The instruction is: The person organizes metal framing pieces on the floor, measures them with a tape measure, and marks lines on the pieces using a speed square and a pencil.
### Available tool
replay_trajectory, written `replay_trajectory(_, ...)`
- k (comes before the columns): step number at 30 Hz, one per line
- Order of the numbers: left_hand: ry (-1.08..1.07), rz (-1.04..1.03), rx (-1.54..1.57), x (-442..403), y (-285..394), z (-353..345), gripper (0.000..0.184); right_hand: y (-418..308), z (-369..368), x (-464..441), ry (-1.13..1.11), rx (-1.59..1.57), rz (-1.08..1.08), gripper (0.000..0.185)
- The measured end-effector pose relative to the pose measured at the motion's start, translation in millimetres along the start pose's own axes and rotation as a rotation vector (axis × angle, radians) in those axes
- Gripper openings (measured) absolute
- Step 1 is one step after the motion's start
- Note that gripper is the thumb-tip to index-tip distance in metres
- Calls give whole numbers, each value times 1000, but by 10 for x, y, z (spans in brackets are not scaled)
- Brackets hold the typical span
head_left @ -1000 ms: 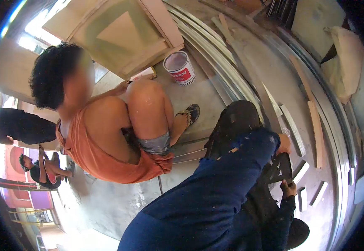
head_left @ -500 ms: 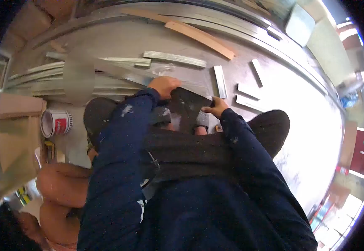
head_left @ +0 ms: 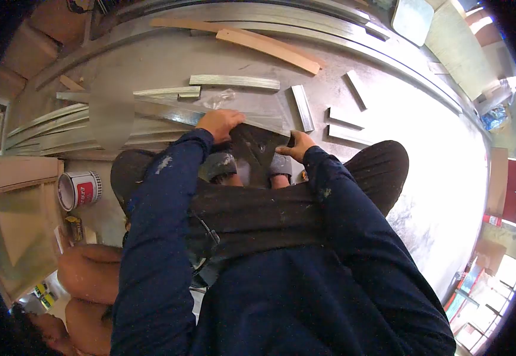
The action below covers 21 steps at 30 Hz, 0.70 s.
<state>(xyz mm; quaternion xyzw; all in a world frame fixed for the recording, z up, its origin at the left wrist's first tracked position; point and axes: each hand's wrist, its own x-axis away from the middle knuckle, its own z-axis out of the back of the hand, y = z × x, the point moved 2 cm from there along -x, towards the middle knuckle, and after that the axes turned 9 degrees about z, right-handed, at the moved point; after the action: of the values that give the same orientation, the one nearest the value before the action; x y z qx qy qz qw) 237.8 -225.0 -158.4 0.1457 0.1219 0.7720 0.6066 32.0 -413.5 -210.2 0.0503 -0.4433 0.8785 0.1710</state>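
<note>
A long, shiny metal channel (head_left: pixel 178 113) runs from the left across in front of my shins, its near side dark with shadow. My left hand (head_left: pixel 221 124) is closed over its upper edge, fingers on the far side. At the right end of the strip, my right hand (head_left: pixel 297 146) grips it with the thumb towards me; the fingertips are partly hidden. Just beyond my left hand a crumpled clear plastic piece (head_left: pixel 220 98) lies on the floor. Short metal offcuts, among them one upright-lying piece (head_left: pixel 303 108), rest beyond my right hand.
Long metal profiles (head_left: pixel 50 127) are stacked at the left. Farther off lie a ribbed metal piece (head_left: pixel 234 82) and a brown board (head_left: pixel 268 51). A white bucket (head_left: pixel 80 190) stands left of my knee, near another person's bare leg (head_left: pixel 91 273).
My view has shifted slightly, so the floor pieces appear a little farther left and up. Both hands keep hold of the metal channel, its dark side now tilted more away from view.
</note>
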Motion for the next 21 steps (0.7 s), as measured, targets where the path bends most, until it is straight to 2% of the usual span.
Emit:
replay_trajectory(4, -23, 18, -19, -15, 2, -34, 60, -207, 117, 46, -21, -54, -10, 61)
replay_trajectory(6, -24, 17, -25, -29, -13, -64, 58, -324, 166, 60, -72, -24, -81, 61)
replay_trajectory(12, -61, 24, -96, -44, 19, -50, 57, -218, 117, 29, -21, 76, -29, 57)
replay_trajectory(15, 17, -5, -121, -25, 41, -53, 48, -179, 101, 0, -129, 41, -120, 61)
replay_trajectory(18, 43, 13, -145, 3, 87, -24, 47, -286, 146, 44, -44, -23, -44, 58)
replay_trajectory(21, 57, 14, -132, -14, 56, -62, 47, 207, -81, -73, -47, -97, -60, 59)
